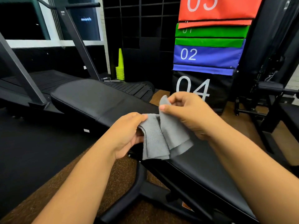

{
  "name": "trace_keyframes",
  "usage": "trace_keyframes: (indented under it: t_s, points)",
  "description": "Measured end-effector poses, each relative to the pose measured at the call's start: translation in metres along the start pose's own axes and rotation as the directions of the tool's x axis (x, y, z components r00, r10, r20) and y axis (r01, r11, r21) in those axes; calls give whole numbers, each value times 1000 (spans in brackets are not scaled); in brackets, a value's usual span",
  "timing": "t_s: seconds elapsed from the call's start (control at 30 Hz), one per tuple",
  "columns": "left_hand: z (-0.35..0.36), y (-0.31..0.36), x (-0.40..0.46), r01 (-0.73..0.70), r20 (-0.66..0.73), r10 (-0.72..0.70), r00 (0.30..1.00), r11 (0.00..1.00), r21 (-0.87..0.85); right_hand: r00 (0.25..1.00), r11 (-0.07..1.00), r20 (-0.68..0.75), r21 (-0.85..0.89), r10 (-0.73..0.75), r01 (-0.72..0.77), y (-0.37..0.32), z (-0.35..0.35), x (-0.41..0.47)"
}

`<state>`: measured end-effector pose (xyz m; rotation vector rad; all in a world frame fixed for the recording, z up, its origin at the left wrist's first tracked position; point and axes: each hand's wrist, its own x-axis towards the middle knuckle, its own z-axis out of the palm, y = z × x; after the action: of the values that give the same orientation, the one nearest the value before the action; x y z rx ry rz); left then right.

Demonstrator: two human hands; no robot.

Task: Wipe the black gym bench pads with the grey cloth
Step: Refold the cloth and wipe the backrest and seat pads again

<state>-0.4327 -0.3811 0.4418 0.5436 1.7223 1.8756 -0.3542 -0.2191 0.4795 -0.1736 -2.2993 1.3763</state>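
A grey cloth [163,136] hangs in folds in the air above the black gym bench. My left hand [127,135] pinches its left upper edge. My right hand [186,110] pinches a raised corner between thumb and fingers, slightly higher. The bench runs diagonally from far left to near right: a far pad [90,97] and a near pad [202,167], with a seam between them. The cloth does not touch either pad.
A black treadmill [48,78] stands beyond the bench at left. Stacked numbered mats [208,54] in red, green, blue and black lean at centre right. A stack of yellow-green cones [120,68] sits behind. Black machine frames [267,102] stand at right. The bench's legs [142,191] rest on brown flooring.
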Motion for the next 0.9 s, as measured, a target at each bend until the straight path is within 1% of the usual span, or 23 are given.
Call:
trace_keyframes:
  t_s: [0.03,0.1,0.17,0.23,0.27,0.3,0.33,0.37,0.4,0.43,0.47,0.5,0.53,0.57,0.63,0.7,0.73,0.83,0.9]
  points:
    - [3,2,-1,-9,8,9,1000,1000,-12,998,1000,64,21,-10,9,-6,7,-6]
    - [7,4,-3,-22,53,25,998,998,-59,986,1000,167,6,-2,1,-14,16,-12]
    - [7,7,-6,-21,106,27,994,998,-65,972,998,232,-39,49,-41,-16,17,-13]
    - [5,8,-8,-33,122,36,992,999,-30,957,996,276,-26,94,-91,-15,14,-12]
    - [3,6,-7,-48,114,47,992,999,1,958,995,271,-3,95,-98,-13,11,-10]
    - [0,5,-5,-62,91,59,994,998,32,968,997,238,14,76,-82,-11,8,-7]
    - [-4,4,-3,-68,60,65,996,996,54,982,1000,184,-6,30,-30,-7,4,-3]
    - [-7,4,0,-64,40,61,997,996,63,989,997,145,-67,-21,31,-1,-2,4]
    - [-10,5,2,-61,42,59,997,996,64,984,985,167,-149,-60,85,6,-9,11]
    - [-12,8,5,-63,64,59,996,996,67,966,971,248,-206,-65,118,13,-13,16]
    - [-14,12,7,-70,91,62,994,994,81,938,970,345,-214,-33,112,19,-17,21]
    - [-16,16,10,-77,114,64,991,991,111,907,980,420,-183,12,72,25,-20,25]
    - [-19,21,13,-87,131,67,989,984,158,884,988,466,-148,41,33,29,-22,27]
    - [-21,26,16,-100,137,72,988,972,211,877,993,478,-120,47,12,31,-24,29]
    - [-27,34,26,-163,111,134,985,935,314,918,994,397,-103,-3,47,33,-25,34]
    - [-31,41,34,-263,80,253,964,874,409,964,990,254,-90,-81,107,35,-24,38]
    - [-32,43,36,-314,78,312,947,842,439,973,987,194,-78,-123,140,37,-22,40]
    - [-37,40,38,-423,111,433,894,738,525,980,979,68,-66,-187,192,50,-10,38]
    - [-43,30,35,-415,155,418,895,657,629,971,962,65,-136,-231,238,63,-2,31]
